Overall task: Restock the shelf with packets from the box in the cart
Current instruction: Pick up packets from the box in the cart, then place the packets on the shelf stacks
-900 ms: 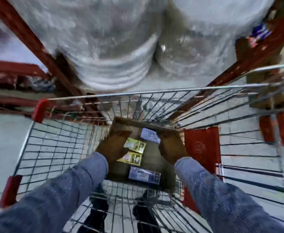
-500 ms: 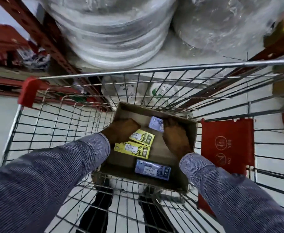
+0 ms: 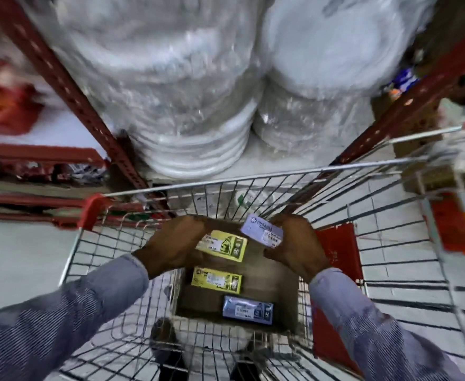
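A brown cardboard box (image 3: 270, 292) sits in the wire cart (image 3: 253, 185). My left hand (image 3: 175, 244) grips a yellow packet (image 3: 221, 246) lifted above the box. My right hand (image 3: 294, 246) grips a lilac packet (image 3: 261, 233), also raised. Inside the box lie another yellow packet (image 3: 216, 280) and a blue-lilac packet (image 3: 248, 310). The red shelf frame (image 3: 69, 89) stands just beyond the cart.
Large plastic-wrapped stacks of white plates (image 3: 187, 111) fill the shelf ahead. A red flap (image 3: 336, 251) hangs on the cart's right side. Red shelving with goods (image 3: 33, 160) runs on the left, cardboard boxes (image 3: 424, 149) on the right. My shoes (image 3: 168, 350) show through the cart floor.
Both hands have risen out of the box, each with a packet. The view has tilted up toward the shelf and the cart looks lower in the frame.
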Demonstrator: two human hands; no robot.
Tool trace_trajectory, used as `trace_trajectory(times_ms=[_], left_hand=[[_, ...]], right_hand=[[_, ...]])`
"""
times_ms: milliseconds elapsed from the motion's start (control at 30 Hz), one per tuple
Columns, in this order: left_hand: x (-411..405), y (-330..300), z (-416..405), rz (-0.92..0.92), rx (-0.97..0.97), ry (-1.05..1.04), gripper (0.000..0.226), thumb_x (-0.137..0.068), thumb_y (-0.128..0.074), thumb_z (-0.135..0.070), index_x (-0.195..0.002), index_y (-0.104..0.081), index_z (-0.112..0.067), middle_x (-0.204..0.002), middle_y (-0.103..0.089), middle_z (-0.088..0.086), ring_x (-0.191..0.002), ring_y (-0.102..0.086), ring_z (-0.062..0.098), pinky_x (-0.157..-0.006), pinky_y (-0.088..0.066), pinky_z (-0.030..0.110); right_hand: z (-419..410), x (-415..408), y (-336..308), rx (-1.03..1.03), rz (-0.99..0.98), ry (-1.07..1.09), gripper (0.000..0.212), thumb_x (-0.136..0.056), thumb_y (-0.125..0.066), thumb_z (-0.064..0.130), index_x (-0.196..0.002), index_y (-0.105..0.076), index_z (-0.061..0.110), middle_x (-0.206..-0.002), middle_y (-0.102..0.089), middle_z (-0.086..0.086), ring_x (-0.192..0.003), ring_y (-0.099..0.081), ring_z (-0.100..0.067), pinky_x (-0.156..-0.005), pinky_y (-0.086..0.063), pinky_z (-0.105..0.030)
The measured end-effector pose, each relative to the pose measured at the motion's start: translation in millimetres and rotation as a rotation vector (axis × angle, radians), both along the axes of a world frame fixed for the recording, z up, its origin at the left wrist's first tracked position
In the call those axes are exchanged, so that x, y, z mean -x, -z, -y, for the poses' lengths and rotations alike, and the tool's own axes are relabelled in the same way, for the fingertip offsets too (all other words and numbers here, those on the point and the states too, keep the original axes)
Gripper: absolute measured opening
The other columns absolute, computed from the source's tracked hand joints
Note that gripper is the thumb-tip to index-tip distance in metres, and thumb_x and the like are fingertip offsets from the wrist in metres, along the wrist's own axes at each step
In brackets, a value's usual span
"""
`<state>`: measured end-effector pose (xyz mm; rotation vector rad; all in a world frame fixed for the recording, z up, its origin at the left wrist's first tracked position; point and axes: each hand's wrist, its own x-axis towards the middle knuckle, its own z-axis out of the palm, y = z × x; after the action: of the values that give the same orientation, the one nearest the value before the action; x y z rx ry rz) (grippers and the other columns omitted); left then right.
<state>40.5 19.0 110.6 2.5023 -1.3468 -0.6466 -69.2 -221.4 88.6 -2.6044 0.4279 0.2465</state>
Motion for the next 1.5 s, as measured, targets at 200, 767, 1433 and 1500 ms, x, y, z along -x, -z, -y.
trace_trajectory(times_ms=[200, 767, 1433, 1500], left_hand=[[-11.5, -168.8, -41.0, 0.134, 0.140, -0.155, 0.045, -0.062, -0.078, -0.048, -0.103, -0.066, -0.031, -0.091, -0.075, -0.007, -0.080, -0.070, 0.013, -0.067, -0.057, 0.033], [-16.0, -493.3, -80.1, 0.788, 0.526, -0.260, 0.068, -0.050, -0.071, -0.051, -0.114, -0.070, -0.028, -0.099, -0.076, -0.012, -0.082, -0.071, 0.007, -0.070, -0.060, 0.027], [-126.8, -547.1, 18.5, 0.788, 0.518, -0.267, 0.057, -0.071, -0.080, -0.014, -0.124, -0.063, -0.025, -0.122, -0.070, -0.002, -0.106, -0.065, 0.016, -0.089, -0.055, 0.031], [-129.8, -545.6, 21.3, 0.779, 0.520, -0.258, 0.056, -0.072, -0.080, -0.013, -0.124, -0.063, -0.024, -0.123, -0.069, -0.002, -0.106, -0.065, 0.016, -0.088, -0.056, 0.030]], right_hand=[[-7.4, -7.9, -170.9, -0.052, 0.341, -0.055, 0.038, -0.047, -0.075, 0.040, -0.077, -0.069, 0.016, -0.071, -0.069, -0.001, -0.065, -0.064, -0.017, -0.056, -0.049, -0.030], [-12.8, -12.0, -529.0, 0.298, 0.905, -0.098, 0.048, -0.045, -0.083, 0.031, -0.091, -0.068, 0.027, -0.087, -0.065, 0.010, -0.079, -0.060, -0.012, -0.070, -0.055, -0.036], [39.9, -115.0, -565.4, 0.640, 0.812, -0.079, 0.052, -0.067, -0.083, 0.009, -0.109, -0.056, 0.022, -0.114, -0.057, 0.000, -0.100, -0.057, -0.021, -0.077, -0.049, -0.030], [42.6, -117.9, -563.4, 0.627, 0.814, -0.074, 0.054, -0.066, -0.085, 0.010, -0.109, -0.056, 0.023, -0.114, -0.058, 0.002, -0.101, -0.057, -0.020, -0.080, -0.050, -0.030]])
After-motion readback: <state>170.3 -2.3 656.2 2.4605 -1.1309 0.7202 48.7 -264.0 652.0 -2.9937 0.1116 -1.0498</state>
